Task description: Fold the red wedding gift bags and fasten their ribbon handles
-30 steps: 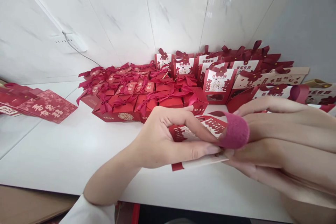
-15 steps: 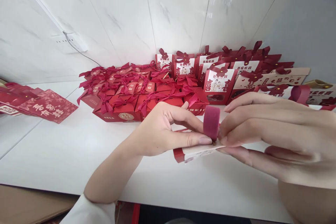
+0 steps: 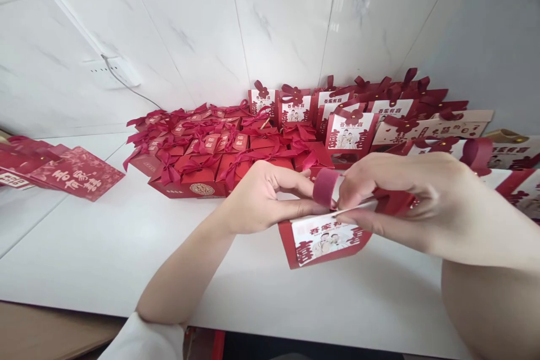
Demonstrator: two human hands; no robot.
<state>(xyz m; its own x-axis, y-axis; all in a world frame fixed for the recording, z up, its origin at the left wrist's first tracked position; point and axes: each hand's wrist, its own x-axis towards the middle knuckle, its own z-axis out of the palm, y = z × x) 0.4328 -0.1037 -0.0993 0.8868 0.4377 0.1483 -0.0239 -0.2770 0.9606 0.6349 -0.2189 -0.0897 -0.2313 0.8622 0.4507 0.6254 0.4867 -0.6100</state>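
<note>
Between my two hands is a small red gift box (image 3: 329,239) with a white printed front showing a couple and red characters. My left hand (image 3: 264,197) pinches the top edge at its left side, thumb in front and fingers behind. A dark red ribbon loop (image 3: 324,187) stands up from the middle of that edge. Just right of the loop, my right hand (image 3: 405,197) grips the top edge between thumb and fingers. The fastening at the base of the loop is mostly covered by my fingertips.
Red boxes with ribbon bows (image 3: 198,171) stand packed together behind my left hand. Several finished-looking gift boxes with loops (image 3: 348,138) line the wall to the right. Flat red bags (image 3: 80,174) lie at the left on the white table (image 3: 126,259). A wall socket (image 3: 112,73) has a cable.
The gift box has tipped so its printed front now faces me more. The ribbon loop has shifted slightly left and leans over. My right hand has moved left and turned.
</note>
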